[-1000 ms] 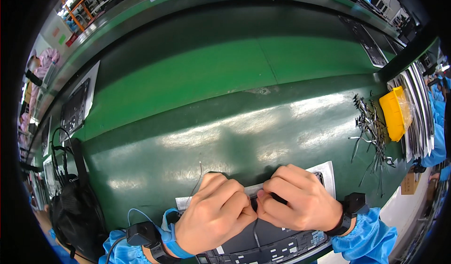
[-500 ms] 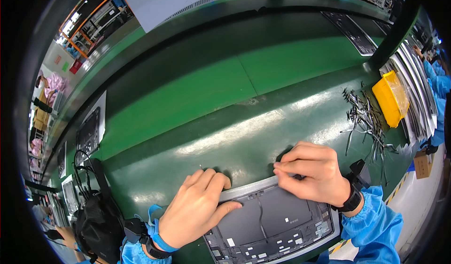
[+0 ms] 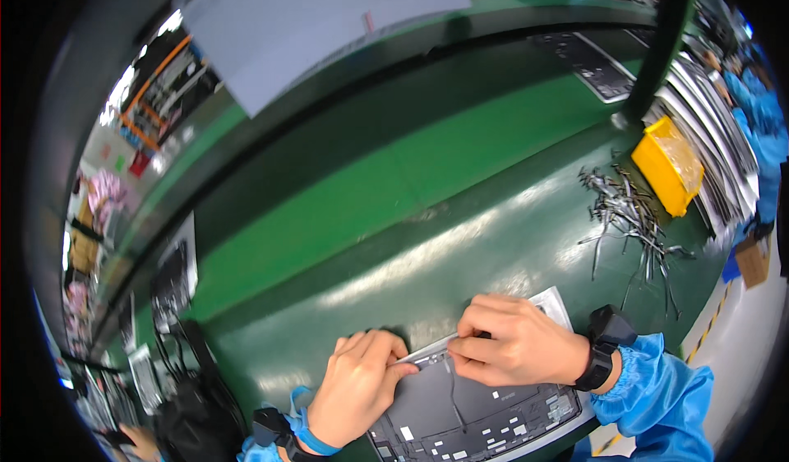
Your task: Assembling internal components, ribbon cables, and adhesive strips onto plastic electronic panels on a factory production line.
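Note:
A dark flat device housing (image 3: 485,408) with small white labels and component recesses lies in front of me on a pale silvery backing. A thin dark ribbon cable (image 3: 454,395) runs down its middle from the far edge. My left hand (image 3: 357,386) grips the housing's far edge, thumb on its face and fingers curled over the rim. Beside it, my right hand (image 3: 516,343) is pinched at the far edge near the cable's upper end. What lies between its fingertips is hidden.
Right of my hands lies a loose pile of thin cables (image 3: 629,207). Behind it stand a yellow bin (image 3: 670,166) and stacked pale sheets (image 3: 715,133). A black bag (image 3: 197,417) sits at left. More dark housings (image 3: 596,67) lie on the green line beyond; people work at both sides.
My right hand has shifted left along the far edge, closer to my left hand, uncovering the housing's pale far right corner. The whole view has tilted slightly.

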### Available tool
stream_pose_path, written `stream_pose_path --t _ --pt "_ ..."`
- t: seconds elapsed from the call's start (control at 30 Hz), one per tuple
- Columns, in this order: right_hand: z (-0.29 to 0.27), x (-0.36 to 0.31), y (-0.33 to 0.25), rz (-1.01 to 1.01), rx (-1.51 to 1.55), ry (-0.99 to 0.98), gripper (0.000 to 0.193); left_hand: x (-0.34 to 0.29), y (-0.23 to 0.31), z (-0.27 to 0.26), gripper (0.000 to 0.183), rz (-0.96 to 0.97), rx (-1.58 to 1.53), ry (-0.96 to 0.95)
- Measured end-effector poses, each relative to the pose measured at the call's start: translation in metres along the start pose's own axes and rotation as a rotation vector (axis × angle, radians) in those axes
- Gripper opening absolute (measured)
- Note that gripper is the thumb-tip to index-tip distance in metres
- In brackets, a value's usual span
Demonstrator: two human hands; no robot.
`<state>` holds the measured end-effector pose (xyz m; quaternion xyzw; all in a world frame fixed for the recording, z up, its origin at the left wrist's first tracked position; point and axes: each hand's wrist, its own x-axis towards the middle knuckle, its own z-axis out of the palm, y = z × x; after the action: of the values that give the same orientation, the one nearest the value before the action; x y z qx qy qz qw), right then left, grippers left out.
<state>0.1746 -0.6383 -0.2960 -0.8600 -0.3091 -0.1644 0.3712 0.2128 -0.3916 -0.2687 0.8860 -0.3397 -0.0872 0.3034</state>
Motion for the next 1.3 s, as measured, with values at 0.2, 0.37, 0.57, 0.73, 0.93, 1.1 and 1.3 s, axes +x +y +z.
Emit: stream_pose_path --t 0.2,0.37,0.57,0.73,0.93,1.1,1.3 --pt "-0.001 -0.007 0.014 0.038 -0.019 0.472 0.014 0.036 -0.064 -0.020 0.009 -0.024 0.094 0.292" --pt "0.014 -0.007 0.019 0.210 0.199 0.477 0.019 0.112 -0.161 -0.055 0.009 -0.016 0.126 0.555" --pt "0.018 -0.005 0.018 0.153 0.228 0.521 0.016 0.189 -0.211 -0.080 0.009 0.038 0.409 0.654" --pt "0.019 -0.001 0.013 0.130 0.199 0.472 0.018 0.277 -0.179 -0.057 0.009 -0.163 0.998 0.770" --pt "0.019 -0.001 0.012 0.189 0.195 0.424 0.026 0.368 0.018 0.055 0.017 0.497 0.732 0.531" --pt "0.024 0.003 0.016 0.200 0.155 0.715 0.016 0.429 0.120 0.142 0.039 0.450 0.433 0.383" --pt "0.002 -0.003 -0.001 0.229 0.143 0.793 0.015 0.452 0.127 0.154 0.018 0.716 0.211 0.242"
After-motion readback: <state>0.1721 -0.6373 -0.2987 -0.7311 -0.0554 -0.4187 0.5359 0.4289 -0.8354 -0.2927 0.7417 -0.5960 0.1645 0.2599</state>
